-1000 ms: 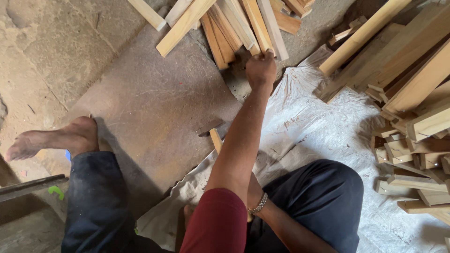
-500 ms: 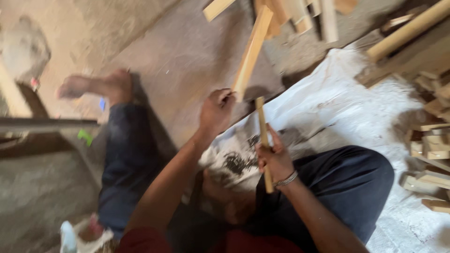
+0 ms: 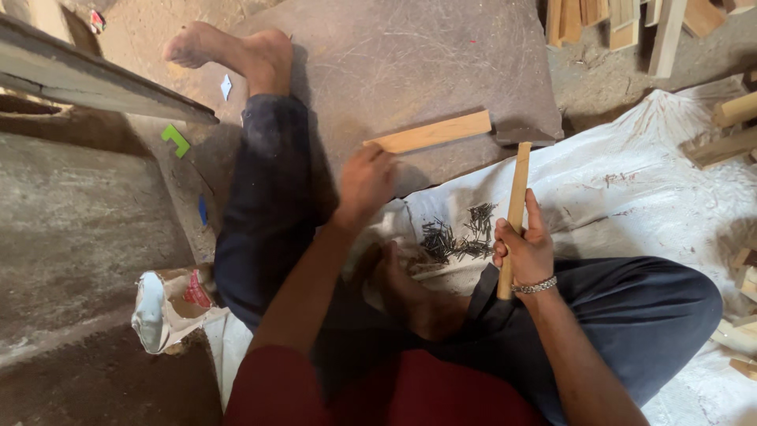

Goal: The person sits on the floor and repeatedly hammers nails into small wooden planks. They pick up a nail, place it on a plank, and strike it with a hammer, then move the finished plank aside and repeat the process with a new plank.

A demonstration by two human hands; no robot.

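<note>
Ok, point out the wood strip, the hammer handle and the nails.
wood strip (image 3: 432, 132), head view, middle of its top face
hammer handle (image 3: 516, 193), head view, shaft above the right hand
nails (image 3: 457, 234), head view, centre of the pile

Floor-level woodworking shop: cut wood pieces (image 3: 623, 20), nails (image 3: 461, 233), dusty ground.

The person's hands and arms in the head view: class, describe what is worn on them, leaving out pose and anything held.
Both forearms are bare. The left hand wears nothing that shows. The right hand has a silver-coloured metal chain bracelet at the wrist. A dark red short sleeve covers the left upper arm. No gloves or rings are visible.
</note>
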